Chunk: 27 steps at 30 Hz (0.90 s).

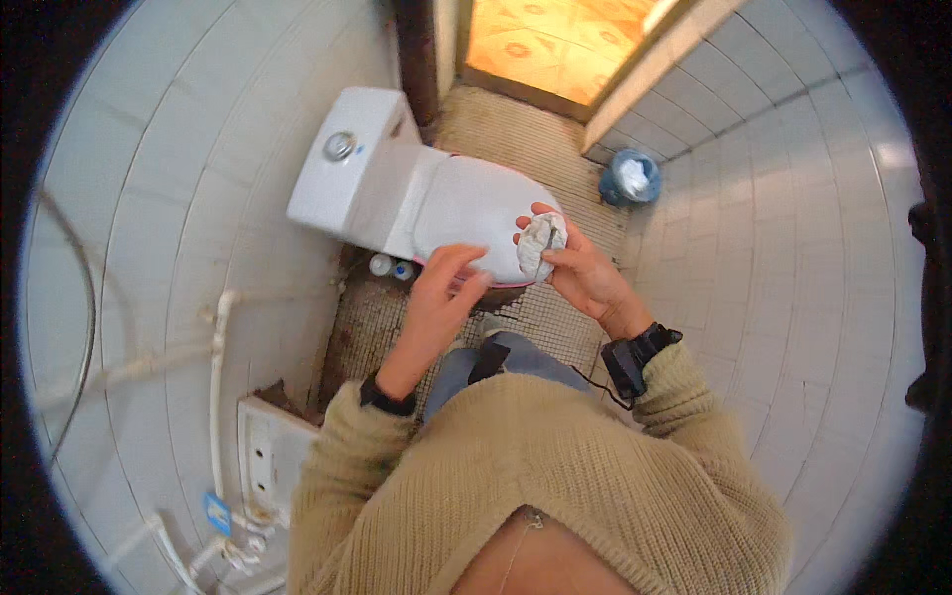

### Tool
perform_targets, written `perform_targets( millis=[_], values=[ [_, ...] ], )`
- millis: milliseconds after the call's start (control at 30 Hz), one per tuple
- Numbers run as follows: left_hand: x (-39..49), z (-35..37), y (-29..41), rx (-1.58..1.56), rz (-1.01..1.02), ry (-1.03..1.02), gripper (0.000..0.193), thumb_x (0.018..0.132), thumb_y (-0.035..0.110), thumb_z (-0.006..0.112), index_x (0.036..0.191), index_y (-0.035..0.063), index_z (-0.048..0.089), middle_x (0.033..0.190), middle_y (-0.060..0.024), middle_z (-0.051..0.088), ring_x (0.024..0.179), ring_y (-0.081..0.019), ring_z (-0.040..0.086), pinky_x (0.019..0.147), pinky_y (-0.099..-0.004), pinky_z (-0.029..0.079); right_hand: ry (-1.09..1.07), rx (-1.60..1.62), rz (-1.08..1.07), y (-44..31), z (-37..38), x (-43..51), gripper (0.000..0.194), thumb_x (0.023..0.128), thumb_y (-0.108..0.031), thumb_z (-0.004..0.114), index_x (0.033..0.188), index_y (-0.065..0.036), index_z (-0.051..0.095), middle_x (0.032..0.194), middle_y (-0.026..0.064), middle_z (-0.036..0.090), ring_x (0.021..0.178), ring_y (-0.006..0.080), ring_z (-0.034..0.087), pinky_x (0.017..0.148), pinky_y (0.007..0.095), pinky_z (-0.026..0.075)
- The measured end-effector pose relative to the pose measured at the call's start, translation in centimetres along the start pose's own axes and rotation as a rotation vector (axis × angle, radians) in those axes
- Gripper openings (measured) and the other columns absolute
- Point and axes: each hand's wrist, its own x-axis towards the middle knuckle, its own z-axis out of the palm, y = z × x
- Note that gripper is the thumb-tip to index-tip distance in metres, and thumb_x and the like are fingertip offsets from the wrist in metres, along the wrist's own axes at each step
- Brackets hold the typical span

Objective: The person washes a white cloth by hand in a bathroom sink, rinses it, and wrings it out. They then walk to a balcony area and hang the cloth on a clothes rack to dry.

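A crumpled wad of whitish paper or cloth (537, 249) lies in my right hand (584, 271), pinched under the thumb with the fingers behind it. To its left, my left hand (442, 286) is slightly blurred; its thumb and fingers are apart and hold nothing. Both hands are above the front part of a white toilet (372, 167), whose lid (468, 201) is down. A pinkish edge shows beneath the lid. The round flush button (340, 146) sits on top of the cistern. I wear dark bands on both wrists, a bulkier one on the right.
A blue-lined waste bin (613, 186) with white paper inside stands by the right wall. Two small containers (381, 265) are beside the toilet base. A white basin (279, 446) and pipes (218, 387) line the left wall. Beyond the doorway lies a lit patterned floor (550, 44).
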Motion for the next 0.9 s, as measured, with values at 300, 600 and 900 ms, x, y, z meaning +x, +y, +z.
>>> perform_targets(
  millis=[300, 600, 900],
  values=[
    [17.8, 10.0, 1.9, -0.240, -0.039, -0.129, 0.011, 0.088, 0.013, 0.068, 0.086, 0.0044, 0.063, 0.072, -0.0019, 0.060, 0.062, -0.0105, 0.055, 0.058, -0.0249, 0.046, 0.483, -0.132, -0.247, -7.2, -10.5, -2.4, 0.047, 0.082, 0.003, 0.055, 0.127, -0.006, 0.046, 0.107, 0.0078, 0.057, 0.083, 0.0169, 0.058, 0.064, 0.0285, 0.051],
    [32.2, 20.5, 3.7, -0.603, -0.280, -0.163, 0.018, 0.094, 0.023, 0.065, 0.102, 0.0081, 0.059, 0.075, 0.0019, 0.051, 0.054, -0.0067, 0.042, 0.048, -0.0225, 0.035, 0.464, -0.068, -0.315, -20.3, -21.8, -0.7, 0.040, 0.087, -0.005, 0.055, 0.126, -0.006, 0.046, 0.102, 0.0090, 0.060, 0.081, 0.0175, 0.058, 0.061, 0.0309, 0.049],
    [40.2, 30.4, 6.2, -0.234, -0.314, -0.692, 0.021, 0.091, 0.021, 0.066, 0.107, 0.0074, 0.063, 0.078, 0.0059, 0.054, 0.061, -0.0029, 0.042, 0.051, -0.0191, 0.032, 0.107, -0.181, -0.176, -30.3, -27.0, 6.5, 0.038, 0.091, -0.011, 0.055, 0.128, -0.006, 0.049, 0.097, 0.0063, 0.061, 0.087, 0.0145, 0.059, 0.072, 0.0278, 0.048]
  ],
)
